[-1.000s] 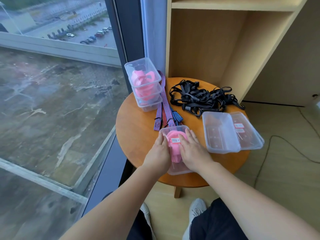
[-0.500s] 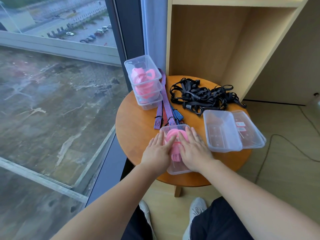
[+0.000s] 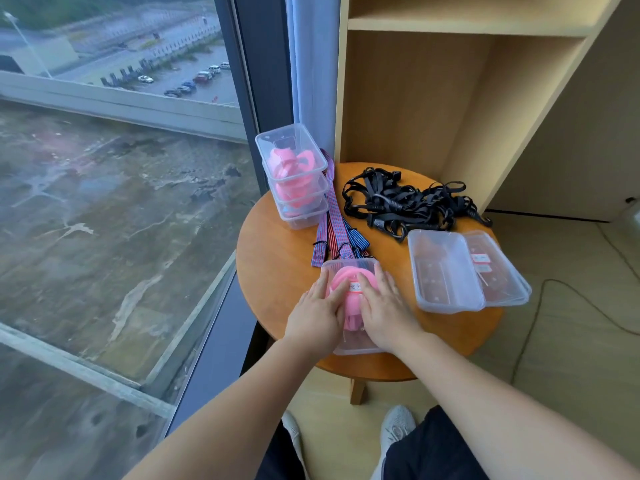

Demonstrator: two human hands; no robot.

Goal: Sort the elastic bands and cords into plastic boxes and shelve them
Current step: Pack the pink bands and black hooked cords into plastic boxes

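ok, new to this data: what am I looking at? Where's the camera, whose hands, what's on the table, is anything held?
There is no robot here. A person works with bare hands, and the view comes from a wide-angle camera worn on their head, looking forward and down. The left hand and right hand lie flat, fingers straight, on top of a clear plastic box that holds pink bands. They press on it rather than grip it. The box sits on a round wooden table. Also on the table are a stack of clear boxes with more pink bands, striped straps, a tangle of black cords and two empty-looking clear boxes, overlapping at the right. Behind stands an open wooden shelf.
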